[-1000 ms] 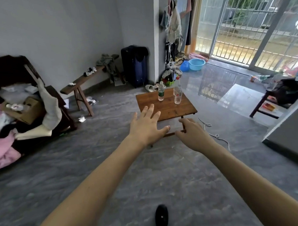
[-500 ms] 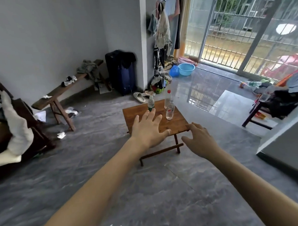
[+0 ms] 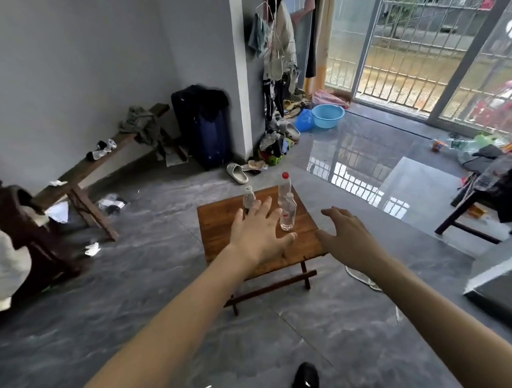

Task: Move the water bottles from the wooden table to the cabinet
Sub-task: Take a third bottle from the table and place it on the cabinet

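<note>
A low wooden table (image 3: 221,224) stands on the grey floor ahead. On its far part stand a clear bottle with a green label (image 3: 248,197), a tall bottle with a red cap (image 3: 284,185) and a shorter clear bottle (image 3: 288,214) in front of it. My left hand (image 3: 258,234) is stretched out above the table with straight, spread fingers, its fingertips just in front of the green-label bottle. My right hand (image 3: 344,237) hangs open at the table's right edge, a short way right of the clear bottle. Neither hand holds anything.
A grey cabinet corner (image 3: 501,274) juts in at the right. A long wooden bench (image 3: 80,172), a dark suitcase (image 3: 205,128), slippers, a blue basin (image 3: 327,116) and a dark chair (image 3: 489,201) with clothes ring the floor. A white cord (image 3: 364,280) lies right of the table.
The table and bottles have come nearer in view. Both hands have stretched further over the table toward the bottles, still open and holding nothing.
</note>
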`<state>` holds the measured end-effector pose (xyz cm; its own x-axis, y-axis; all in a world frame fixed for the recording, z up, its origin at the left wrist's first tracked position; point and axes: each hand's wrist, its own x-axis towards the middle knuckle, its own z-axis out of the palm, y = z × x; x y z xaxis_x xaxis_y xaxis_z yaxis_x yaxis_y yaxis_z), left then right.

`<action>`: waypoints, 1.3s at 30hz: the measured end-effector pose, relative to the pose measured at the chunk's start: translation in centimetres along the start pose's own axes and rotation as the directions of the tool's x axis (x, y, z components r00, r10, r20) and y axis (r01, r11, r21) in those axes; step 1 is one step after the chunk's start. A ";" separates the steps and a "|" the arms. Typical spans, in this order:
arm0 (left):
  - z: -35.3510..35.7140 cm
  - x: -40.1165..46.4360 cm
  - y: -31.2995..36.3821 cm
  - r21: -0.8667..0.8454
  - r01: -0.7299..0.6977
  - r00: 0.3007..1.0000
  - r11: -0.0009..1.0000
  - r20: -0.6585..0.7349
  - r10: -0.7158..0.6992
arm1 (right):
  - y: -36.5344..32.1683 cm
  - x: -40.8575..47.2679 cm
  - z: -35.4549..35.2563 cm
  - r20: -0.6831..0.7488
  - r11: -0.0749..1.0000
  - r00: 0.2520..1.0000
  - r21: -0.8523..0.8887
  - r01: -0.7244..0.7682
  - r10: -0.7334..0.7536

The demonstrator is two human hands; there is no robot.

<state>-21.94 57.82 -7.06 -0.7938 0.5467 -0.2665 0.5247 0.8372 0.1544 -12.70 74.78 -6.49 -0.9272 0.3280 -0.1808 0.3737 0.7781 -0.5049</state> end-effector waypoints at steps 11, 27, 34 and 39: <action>-0.4 13.2 1.3 -0.028 0.105 0.991 0.994 0.082 -0.102 | 5.4 15.1 -1.8 0.131 1.000 0.991 0.000 -0.016 0.016; 2.7 32.2 -4.6 -0.132 0.102 0.979 0.986 0.192 -0.075 | 7.0 32.3 3.4 0.268 0.987 0.951 -0.080 -0.138 0.155; 8.2 39.5 -6.8 -0.168 0.087 0.966 0.982 0.255 -0.041 | 10.3 37.4 8.5 0.315 0.966 0.913 -0.075 -0.249 0.260; 14.5 43.5 -7.6 -0.219 0.144 0.955 0.965 0.286 -0.077 | 14.1 40.5 14.2 0.357 0.943 0.875 -0.069 -0.325 0.328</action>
<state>-55.99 75.05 -33.63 -0.7105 0.4527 -0.5387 0.3250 0.8901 0.3194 -45.33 91.46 -32.93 -0.6977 0.3508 -0.6247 0.6558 0.6639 -0.3595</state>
